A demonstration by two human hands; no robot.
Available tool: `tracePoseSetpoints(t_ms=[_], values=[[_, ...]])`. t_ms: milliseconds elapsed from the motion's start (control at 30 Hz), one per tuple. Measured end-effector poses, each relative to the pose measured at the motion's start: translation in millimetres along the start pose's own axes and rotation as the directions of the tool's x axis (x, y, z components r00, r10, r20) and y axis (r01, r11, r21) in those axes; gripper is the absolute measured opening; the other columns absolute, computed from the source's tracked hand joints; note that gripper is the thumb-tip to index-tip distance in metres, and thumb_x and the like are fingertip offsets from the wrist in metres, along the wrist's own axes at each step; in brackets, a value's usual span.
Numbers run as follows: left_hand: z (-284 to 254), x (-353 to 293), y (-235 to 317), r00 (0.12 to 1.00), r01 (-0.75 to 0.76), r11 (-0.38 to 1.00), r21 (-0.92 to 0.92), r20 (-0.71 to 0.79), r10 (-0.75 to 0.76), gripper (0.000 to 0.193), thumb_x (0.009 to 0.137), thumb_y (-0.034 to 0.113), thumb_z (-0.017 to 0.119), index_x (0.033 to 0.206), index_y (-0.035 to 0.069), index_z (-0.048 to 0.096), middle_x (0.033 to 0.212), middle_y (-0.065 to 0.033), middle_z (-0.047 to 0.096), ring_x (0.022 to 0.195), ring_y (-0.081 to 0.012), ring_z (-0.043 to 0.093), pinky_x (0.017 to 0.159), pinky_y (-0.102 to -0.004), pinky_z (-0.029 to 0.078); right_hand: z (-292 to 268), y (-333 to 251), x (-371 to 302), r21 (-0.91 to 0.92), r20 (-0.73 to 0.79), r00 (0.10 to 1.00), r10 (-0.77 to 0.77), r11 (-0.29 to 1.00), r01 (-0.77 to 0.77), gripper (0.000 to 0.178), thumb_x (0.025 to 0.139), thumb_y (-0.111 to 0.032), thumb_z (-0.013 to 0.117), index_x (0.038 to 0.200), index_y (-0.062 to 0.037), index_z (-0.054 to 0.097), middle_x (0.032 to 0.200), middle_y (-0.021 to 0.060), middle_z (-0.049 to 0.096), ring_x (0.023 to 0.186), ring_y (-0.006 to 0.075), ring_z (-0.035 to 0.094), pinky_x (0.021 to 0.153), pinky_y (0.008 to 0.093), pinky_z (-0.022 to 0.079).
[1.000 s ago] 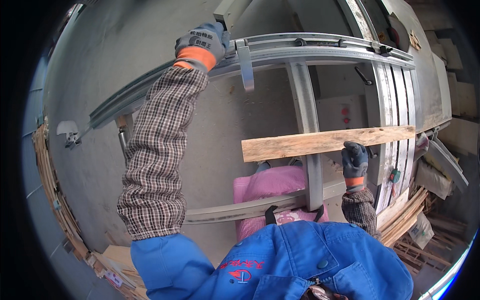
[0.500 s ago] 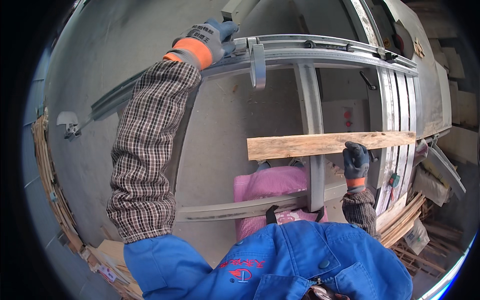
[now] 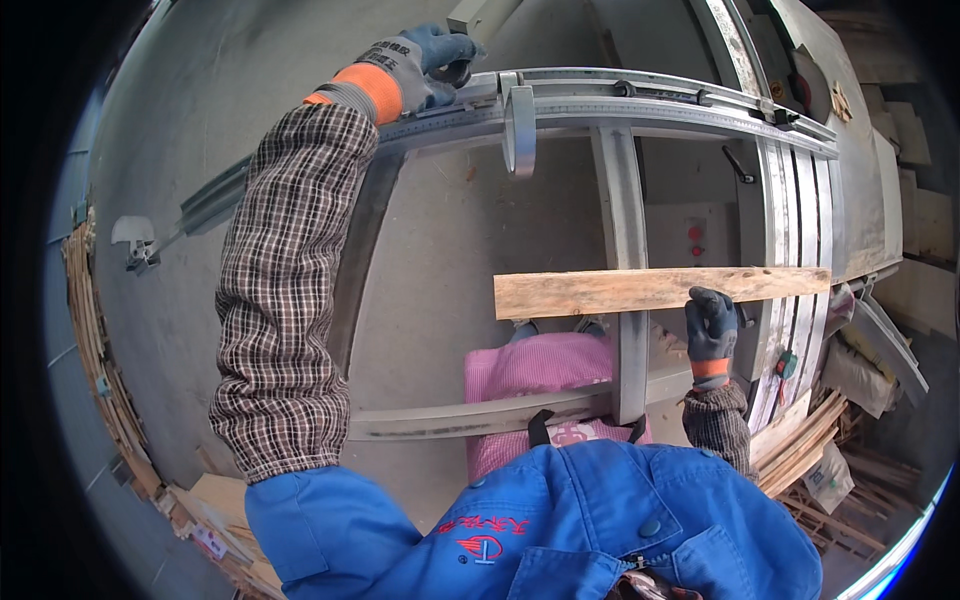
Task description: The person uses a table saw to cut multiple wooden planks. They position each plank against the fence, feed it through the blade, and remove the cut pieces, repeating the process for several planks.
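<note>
My left hand point(image 3: 422, 68), in a grey and blue glove with an orange cuff, reaches far forward to a metal fence rail point(image 3: 570, 112). Its fingers curl round a dark knob point(image 3: 456, 73) at the rail, partly hidden by the glove. Just right of it, a curved metal stop point(image 3: 519, 130) hangs from the rail. My right hand point(image 3: 712, 325), gloved alike, pinches the near edge of a long wooden board point(image 3: 600, 292). The board lies crosswise over the frame bar, its right end on the slotted metal table point(image 3: 790, 220).
A metal crossbar point(image 3: 630, 230) runs from the rail toward me. Below the frame lies a pink bag point(image 3: 540, 365). Stacked wood strips point(image 3: 805, 440) stand at the right, more timber point(image 3: 105, 370) along the left wall. A green tape measure point(image 3: 787, 365) sits on the table's near end.
My left hand has shifted slightly left and away, and the dark knob shows more between its fingers. My right hand and the board have stayed in place.
</note>
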State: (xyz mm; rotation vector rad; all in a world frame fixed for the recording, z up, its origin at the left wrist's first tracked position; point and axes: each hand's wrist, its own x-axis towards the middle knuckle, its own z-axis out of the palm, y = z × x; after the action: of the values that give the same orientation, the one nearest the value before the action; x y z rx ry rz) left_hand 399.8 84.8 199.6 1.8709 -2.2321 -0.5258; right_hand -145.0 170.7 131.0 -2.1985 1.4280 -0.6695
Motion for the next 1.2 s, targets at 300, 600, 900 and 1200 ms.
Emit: tracePoseSetpoints(t_ms=[300, 600, 900, 1200], values=[[-8, -8, 31, 0.897, 0.430, 0.899, 0.078, -0.146, -0.417, 0.067, 0.084, 0.069, 0.056, 0.126, 0.017, 0.060, 0.119, -0.0141, 0.067, 0.110, -0.0338, 0.065, 0.096, -0.0482, 0.051, 7, -14, 17, 0.017, -0.006, 0.998, -0.056, 0.998, 0.056, 0.023, 0.081, 0.003, 0.068, 0.102, -0.0073, 0.069, 0.098, 0.0112, 0.070, 0.093, 0.0308, 0.066, 0.083, 0.0395, 0.052], [-13, -6, 1, 0.781, 0.625, 0.781, 0.007, 0.024, -0.625, 0.075, 0.080, 0.084, 0.046, 0.114, 0.021, 0.070, 0.109, -0.0093, 0.071, 0.098, -0.0342, 0.068, 0.092, -0.0450, 0.053, 16, -21, 21, 0.039, 0.006, 0.998, -0.070, 0.997, 0.070, 0.022, 0.082, 0.003, 0.068, 0.101, -0.0065, 0.069, 0.098, 0.0114, 0.069, 0.092, 0.0292, 0.066, 0.082, 0.0376, 0.052], [114, -35, -99, 0.922, 0.180, 0.954, -0.239, -0.297, -0.248, 0.055, 0.071, 0.020, 0.085, 0.122, 0.014, 0.065, 0.124, -0.0088, 0.065, 0.113, -0.0297, 0.060, 0.101, -0.0399, 0.048, 23, -27, 20, 0.078, 0.037, 0.999, -0.028, 0.997, 0.025, 0.020, 0.084, 0.002, 0.068, 0.103, -0.0047, 0.070, 0.102, 0.0118, 0.067, 0.093, 0.0245, 0.066, 0.082, 0.0333, 0.053], [133, -35, -104, 0.882, 0.080, 0.930, -0.360, -0.409, -0.234, 0.052, 0.068, 0.010, 0.084, 0.118, 0.014, 0.068, 0.119, -0.0071, 0.067, 0.113, -0.0287, 0.059, 0.100, -0.0393, 0.049, 28, -24, 22, 0.071, 0.035, 0.997, -0.072, 0.995, 0.069, 0.021, 0.084, 0.004, 0.068, 0.103, -0.0053, 0.070, 0.102, 0.0114, 0.067, 0.091, 0.0241, 0.066, 0.080, 0.0331, 0.053]])
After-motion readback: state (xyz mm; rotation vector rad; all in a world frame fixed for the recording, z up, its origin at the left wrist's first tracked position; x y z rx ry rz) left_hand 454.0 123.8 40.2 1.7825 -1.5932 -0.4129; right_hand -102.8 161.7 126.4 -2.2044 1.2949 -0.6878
